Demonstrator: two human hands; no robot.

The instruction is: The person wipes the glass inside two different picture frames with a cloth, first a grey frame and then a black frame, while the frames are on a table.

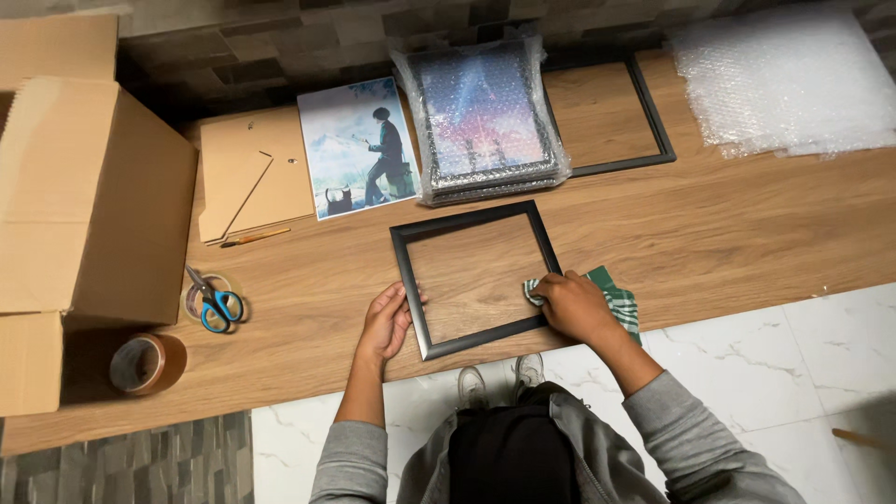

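Seen from the head camera, a person sat at a wooden table (747,215), bent over an empty black frame (476,277) that lay flat near the table's front edge. The left hand (385,322) gripped the frame's left rail, fingers curled over it. The right hand (571,303) was closed on a green checked cloth (616,297), pressing it against the frame's lower right rail.

Done well, this wiping would seem to call for the left hand to pin the frame firmly while the cloth runs along each rail in turn, corners included.

Behind the frame lay a print (359,145) of a figure with a guitar, a bubble-wrapped stack of frames (485,117), a second empty frame (611,112) and a brown backing board (252,173). To the left stood a cardboard box (79,196), with scissors (213,299) resting on a tape roll.

The right hand's fingertips were buried in the cloth. Whether the black frame held glass could not be made out. The box ran off the left edge, and the wrapped pictures were blurred by the plastic.
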